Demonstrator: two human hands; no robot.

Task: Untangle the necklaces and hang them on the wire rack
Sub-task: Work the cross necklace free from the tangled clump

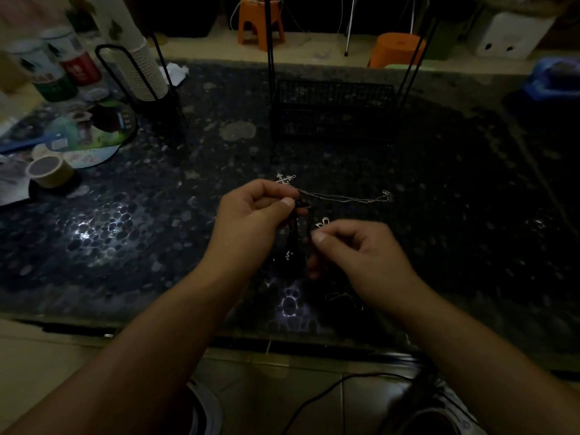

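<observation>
Above the dark pebble-patterned table (439, 189), my left hand (251, 211) pinches a bunch of dark cord necklaces (293, 237) that hangs down from its fingers. My right hand (354, 252) pinches one dark cord just below a small silver flower pendant (322, 222). A thin silver chain (345, 197) lies on the table beyond my hands, running right from my left fingertips. The black wire rack (332, 108) stands at the back centre, its tall uprights rising out of view. Another thin chain (343, 297) lies under my right wrist.
A stack of paper cups in a black wire holder (141, 70), cans (53, 70), a round fan (94, 136) and a tape roll (50, 171) crowd the left side. Orange stools (260, 20) stand on the floor beyond the table. A black cable (329, 390) runs below the near edge.
</observation>
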